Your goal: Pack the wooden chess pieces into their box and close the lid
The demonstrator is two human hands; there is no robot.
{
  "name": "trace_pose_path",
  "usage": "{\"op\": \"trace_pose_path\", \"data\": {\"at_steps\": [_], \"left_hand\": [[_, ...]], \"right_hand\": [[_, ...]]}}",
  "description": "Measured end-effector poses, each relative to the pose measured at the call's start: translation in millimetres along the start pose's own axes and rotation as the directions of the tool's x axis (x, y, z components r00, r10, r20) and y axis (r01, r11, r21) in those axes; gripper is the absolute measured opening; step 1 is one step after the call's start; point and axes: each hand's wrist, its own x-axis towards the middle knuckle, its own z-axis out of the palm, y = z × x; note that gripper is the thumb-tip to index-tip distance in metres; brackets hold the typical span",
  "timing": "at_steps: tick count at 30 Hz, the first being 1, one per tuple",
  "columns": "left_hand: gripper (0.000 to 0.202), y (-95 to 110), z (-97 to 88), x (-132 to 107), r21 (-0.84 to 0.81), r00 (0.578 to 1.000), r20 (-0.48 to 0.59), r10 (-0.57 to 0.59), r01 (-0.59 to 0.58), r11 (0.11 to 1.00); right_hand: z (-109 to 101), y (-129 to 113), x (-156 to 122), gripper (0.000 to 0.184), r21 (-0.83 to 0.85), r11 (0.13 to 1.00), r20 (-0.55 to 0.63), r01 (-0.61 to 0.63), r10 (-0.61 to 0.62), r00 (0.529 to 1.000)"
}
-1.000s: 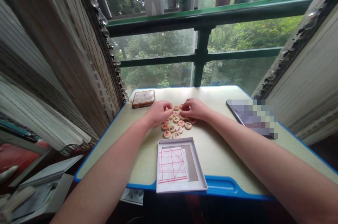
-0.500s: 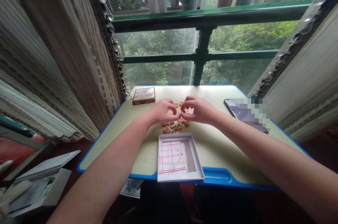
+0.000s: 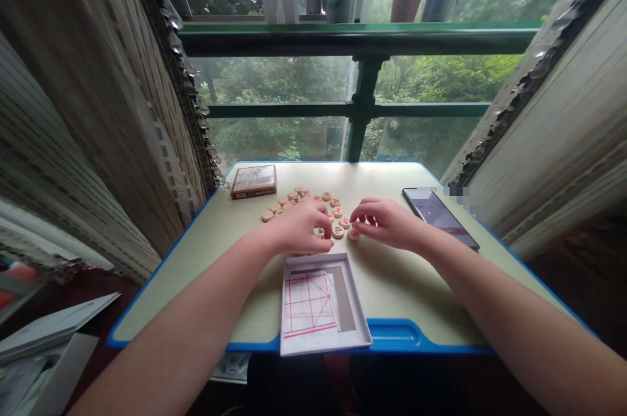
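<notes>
Round wooden Chinese chess pieces [image 3: 337,232] with red or dark characters lie in a loose cluster on the table. My left hand [image 3: 304,228] curves over the left part of the cluster, thumb and fingers apart, partly covering several pieces. At the right edge my right hand [image 3: 385,223] has bent, parted fingers. Its fingertips are at a red-marked piece [image 3: 345,223] and appear to touch another piece [image 3: 353,234]. In front of the cluster, a shallow white box tray [image 3: 361,311] holds a folded paper board [image 3: 308,302] with red grid lines.
A brown flat box [image 3: 253,181] lies at the table's back left. A phone [image 3: 441,217] rests to the right of my right hand. The pale table [image 3: 406,302] has a blue rim with a groove. Cans and a cup stand on the sill behind the green rail [image 3: 294,40].
My hands have moved apart, the right one farther right. Pieces between and behind them now show, including a row at the left. The camera view has shifted slightly.
</notes>
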Motion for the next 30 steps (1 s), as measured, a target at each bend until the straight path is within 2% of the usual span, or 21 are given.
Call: {"op": "trace_pose_path", "data": {"at_steps": [2,4,6,8,11,15,19,21,25,30], "left_hand": [[0.015,4.8,-2.6,-0.8,-0.046,0.998,0.067,0.001,0.002,0.999],[0.017,9.8,-3.6,-1.0,-0.061,0.991,0.132,0.015,-0.007,0.998],[0.014,13.1,-2.2,-0.5,-0.041,0.986,0.165,0.026,-0.020,0.999],[0.011,13.7,1.1,0.7,-0.014,0.985,0.167,0.036,-0.034,0.999],[0.015,10.5,7.7,3.1,-0.002,0.993,0.101,0.063,-0.063,0.998],[0.016,4.1,15.9,6.2,-0.004,0.997,-0.017,0.075,-0.075,0.997],[0.017,-1.7,20.1,8.3,-0.047,0.997,-0.039,0.066,-0.068,0.997],[0.018,-4.5,20.5,8.7,-0.060,0.997,-0.041,0.062,-0.064,0.996],[0.019,-9.3,20.8,9.4,-0.054,0.995,-0.086,0.048,-0.053,0.997],[0.018,-11.5,24.0,10.8,-0.040,0.990,-0.137,0.026,-0.032,0.999]], "right_hand": [[-9.4,1.6,-3.3,0.019,-0.088,0.994,0.089,-0.066,0.074,0.993],[-13.0,2.8,-5.7,0.027,-0.166,0.978,0.142,-0.125,0.149,0.979],[-10.2,4.1,-6.2,0.033,-0.206,0.967,0.166,-0.147,0.183,0.969],[-3.7,5.7,-5.4,0.030,-0.217,0.966,0.178,-0.137,0.177,0.968],[4.5,7.5,-4.6,0.021,-0.215,0.972,0.172,-0.099,0.137,0.975],[5.9,1.6,-6.9,0.019,-0.126,0.991,0.086,-0.050,0.061,0.994],[6.3,-11.6,-9.7,0.019,0.079,0.993,0.025,0.085,-0.087,0.996],[7.5,-15.6,-10.4,0.019,0.130,0.984,0.013,0.125,-0.128,0.992],[8.8,-15.5,-10.6,0.021,0.081,0.991,0.023,0.110,-0.113,0.993],[12.6,-14.8,-9.8,0.013,-0.030,0.999,0.021,0.040,-0.039,0.999]]}}
